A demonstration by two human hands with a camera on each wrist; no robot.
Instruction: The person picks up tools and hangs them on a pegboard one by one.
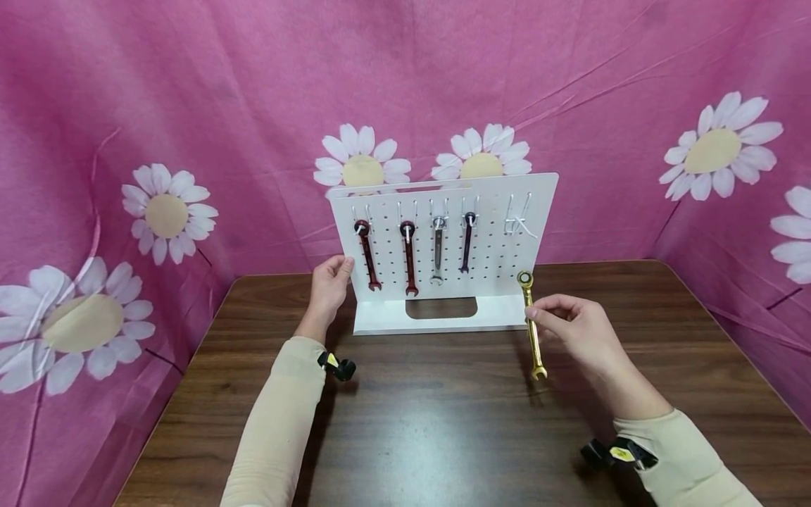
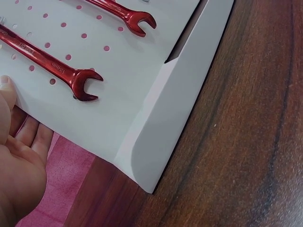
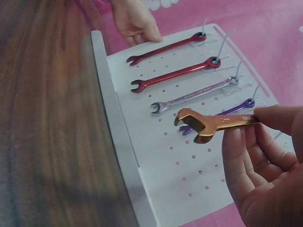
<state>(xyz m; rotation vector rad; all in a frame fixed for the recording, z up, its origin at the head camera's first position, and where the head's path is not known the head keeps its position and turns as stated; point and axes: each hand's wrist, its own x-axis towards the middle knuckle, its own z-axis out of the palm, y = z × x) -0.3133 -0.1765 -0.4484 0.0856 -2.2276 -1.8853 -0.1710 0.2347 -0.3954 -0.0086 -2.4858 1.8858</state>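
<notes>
A white pegboard stand sits upright on the brown table. On its hooks hang two red wrenches, a silver wrench and a purple wrench; one hook at the right is bare. My left hand grips the board's left edge, thumb on the front. My right hand pinches a gold wrench by its shaft, held upright in front of the board's right side, ring end up. In the right wrist view the gold wrench shows its open end.
Pink cloth with white daisies hangs behind and at both sides of the table. The stand's base has a slot cut in it. Bare tabletop lies in front of the stand.
</notes>
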